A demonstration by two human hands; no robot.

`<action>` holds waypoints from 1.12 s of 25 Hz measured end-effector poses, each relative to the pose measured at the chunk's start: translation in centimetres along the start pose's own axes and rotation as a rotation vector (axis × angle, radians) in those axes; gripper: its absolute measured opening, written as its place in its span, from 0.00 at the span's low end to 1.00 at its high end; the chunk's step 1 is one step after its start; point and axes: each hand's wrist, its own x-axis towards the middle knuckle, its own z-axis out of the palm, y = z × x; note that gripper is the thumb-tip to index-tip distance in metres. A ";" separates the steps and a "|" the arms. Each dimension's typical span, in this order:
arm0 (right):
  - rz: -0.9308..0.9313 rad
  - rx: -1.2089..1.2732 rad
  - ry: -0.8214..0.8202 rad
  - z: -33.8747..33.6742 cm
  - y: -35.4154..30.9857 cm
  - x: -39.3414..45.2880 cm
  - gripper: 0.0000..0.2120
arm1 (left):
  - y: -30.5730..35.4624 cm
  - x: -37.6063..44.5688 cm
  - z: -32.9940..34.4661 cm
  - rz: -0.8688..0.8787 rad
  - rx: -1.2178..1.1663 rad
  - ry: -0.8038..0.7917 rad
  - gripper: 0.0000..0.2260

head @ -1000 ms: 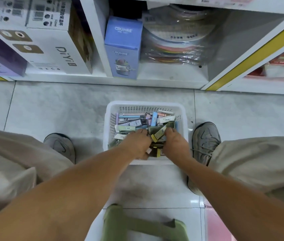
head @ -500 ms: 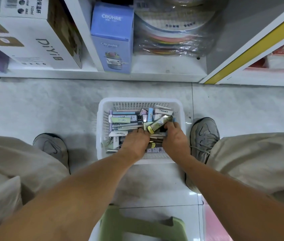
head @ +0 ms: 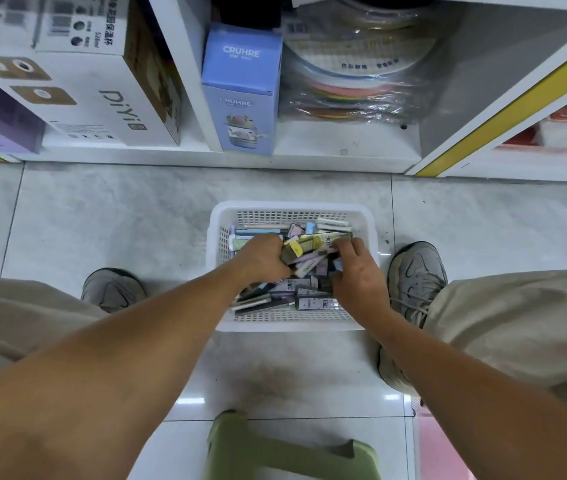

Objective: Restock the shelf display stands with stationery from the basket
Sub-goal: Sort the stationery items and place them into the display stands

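Stationery [head: 304, 294]: loose heap in the white basket [head: 292, 208] on the floor.
Left hand [head: 262, 258]: now clutched a yellow-green bundle [head: 301, 249], bigger than a second ago.
Right hand [head: 358, 275]: fingers curled, digging among packs.
Shelf [head: 344, 157]: nothing restocked yet.

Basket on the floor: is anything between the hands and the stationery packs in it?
Nothing visible. Both hands are already inside the white basket, which has no lid. The left hand grips a bundle of packs, and the right hand curls onto the pile beside them. No display stand is in view.
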 end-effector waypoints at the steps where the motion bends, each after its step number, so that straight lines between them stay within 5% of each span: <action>1: -0.041 -0.049 -0.022 -0.1 -0.3 0.2 0.24 | -0.4 -0.1 -0.6 -0.018 -0.030 0.014 0.10; 4: 0.049 0.135 -0.136 -0.1 -1.8 1.3 0.36 | -2.0 -0.6 -1.3 -0.043 -0.175 0.035 0.08; 7: 0.247 0.455 -0.086 0.3 -3.0 2.2 0.38 | -3.0 -1.0 -1.0 -0.028 -0.271 0.077 0.09; 13: -0.049 -0.265 -0.203 0.3 -2.0 3.2 0.34 | -3.3 -0.9 -0.9 0.006 -0.446 0.167 0.10; 19: -0.275 -0.459 -0.142 0.0 -2.2 3.3 0.14 | -3.2 -1.1 -2.4 0.009 -0.562 0.263 0.09; 26: -0.121 0.034 -0.152 -7.2 -4.1 4.2 0.03 | -0.4 -4.3 -6.4 0.088 -0.638 0.335 0.08; 28: 0.021 0.225 -0.181 -11.0 -5.1 4.5 0.10 | 1.2 -6.0 -8.2 0.102 -0.680 0.301 0.08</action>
